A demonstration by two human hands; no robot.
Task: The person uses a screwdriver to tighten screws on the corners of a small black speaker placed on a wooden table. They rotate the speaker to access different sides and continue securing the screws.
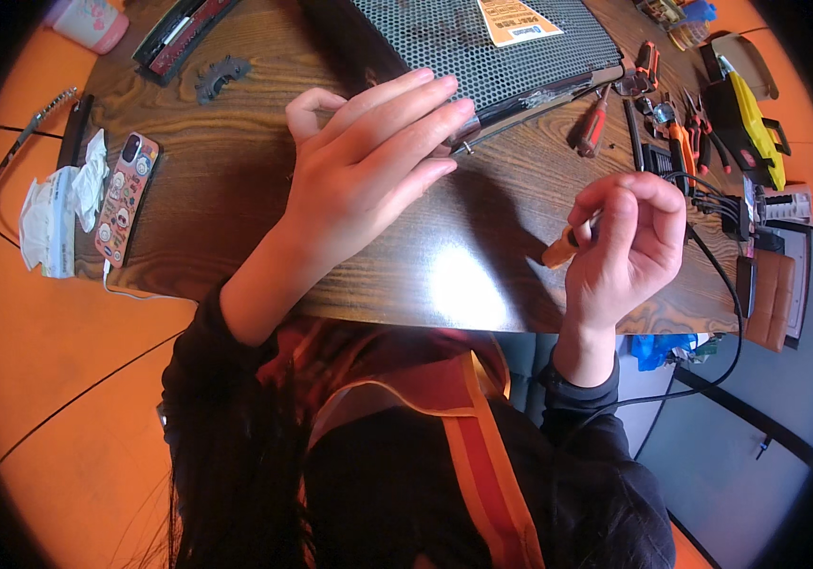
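A black case with a perforated mesh top lies at the far middle of the table. My left hand reaches over its near left corner, fingers stretched out and slightly apart. A small silvery metal piece shows at the case's near edge, beside the fingertips. To the right, over the table's near part, my right hand is closed, thumb against curled fingers. From it a small tool with an orange-brown handle sticks out to the left; its other end is hidden by the hand.
At right lie a red screwdriver, pliers, cables and a yellow-black tool case. A black cable hangs over the right edge. At left are a phone, a tissue pack and a dark curved piece.
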